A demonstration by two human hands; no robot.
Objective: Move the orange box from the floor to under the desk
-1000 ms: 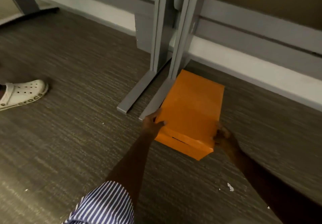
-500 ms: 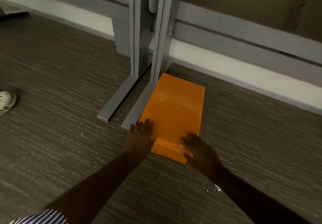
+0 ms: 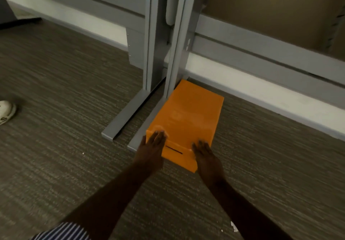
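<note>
Both hands flat — seemingly — on orange box (image 3: 186, 120).

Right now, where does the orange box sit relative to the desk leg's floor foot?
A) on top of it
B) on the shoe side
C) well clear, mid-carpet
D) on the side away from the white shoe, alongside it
D: the orange box lies on the carpet with its long edge alongside the nearer grey desk foot, opposite the white shoe; the left hand and right hand rest flat on its near end.
</note>
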